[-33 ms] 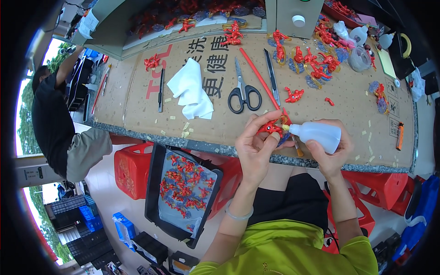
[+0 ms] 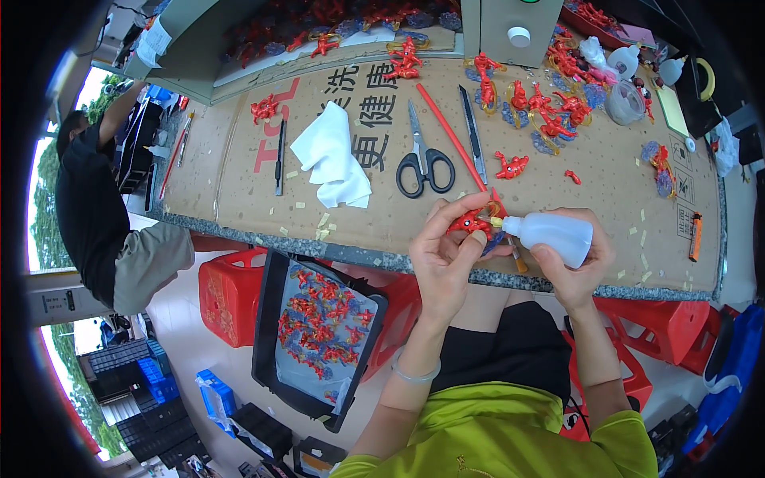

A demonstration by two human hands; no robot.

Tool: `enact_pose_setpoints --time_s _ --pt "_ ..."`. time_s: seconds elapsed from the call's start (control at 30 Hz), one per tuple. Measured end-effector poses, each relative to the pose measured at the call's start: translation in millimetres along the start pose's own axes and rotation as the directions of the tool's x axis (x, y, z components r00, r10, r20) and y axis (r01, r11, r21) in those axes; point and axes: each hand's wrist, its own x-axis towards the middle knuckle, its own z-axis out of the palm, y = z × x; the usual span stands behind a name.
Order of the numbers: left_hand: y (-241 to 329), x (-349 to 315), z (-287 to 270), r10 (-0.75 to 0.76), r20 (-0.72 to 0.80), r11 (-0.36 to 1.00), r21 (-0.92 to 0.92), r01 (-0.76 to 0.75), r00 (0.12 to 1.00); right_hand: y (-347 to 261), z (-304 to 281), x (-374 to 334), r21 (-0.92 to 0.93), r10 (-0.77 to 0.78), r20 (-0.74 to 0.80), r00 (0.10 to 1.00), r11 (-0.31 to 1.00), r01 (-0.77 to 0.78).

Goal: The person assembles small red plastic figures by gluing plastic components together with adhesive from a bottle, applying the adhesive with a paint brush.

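Observation:
Close to the table's near edge, my left hand (image 2: 443, 261) pinches a small red figurine (image 2: 470, 223) between thumb and fingers; its lower part is mostly hidden. My right hand (image 2: 580, 275) is wrapped round a translucent white squeeze bottle (image 2: 558, 237) lying sideways. The bottle's narrow yellowish tip points left and meets the figurine, or nearly so; whether they touch I cannot tell. Just beyond my hands are a red stick (image 2: 451, 135), a grey knife (image 2: 472, 134) and black-handled scissors (image 2: 425, 159). A loose red figurine (image 2: 511, 165) and a small red piece (image 2: 572, 176) lie nearby.
Several red figurines with bluish bases (image 2: 550, 115) cluster at the back right. A white cloth (image 2: 331, 155) and a slim cutter (image 2: 280, 158) lie left. Below the edge, a black tray (image 2: 263, 319) holds many figurines beside a red stool (image 2: 227, 299). Another person (image 2: 96, 215) is far left.

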Motion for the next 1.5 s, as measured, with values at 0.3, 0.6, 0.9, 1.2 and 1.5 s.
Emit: enact_pose_setpoints --time_s 0.3,0.6,0.9,1.2,1.5 --pt "3 0 -2 0.021 0.004 1.0 -0.012 -0.021 1.0 -14 3 3 -0.189 -0.225 0.044 0.973 0.955 0.229" --pt "4 -1 -3 -0.032 -0.003 0.998 -0.052 0.032 0.999 -19 5 8 -0.209 -0.237 0.046 0.97 0.948 0.241" --pt "5 -1 -3 -0.019 -0.013 0.999 -0.03 0.018 1.0 -23 4 11 -0.212 -0.242 0.055 0.969 0.945 0.249" --pt "9 0 2 -0.021 -0.006 0.992 -0.122 0.02 1.0 -6 -29 -4 0.377 0.2 -0.245 0.949 0.921 -0.097" --pt "-3 -1 -1 0.024 0.139 1.0 0.015 -0.026 0.99 10 -101 -4 -0.074 0.303 -0.38 0.874 0.932 -0.355"
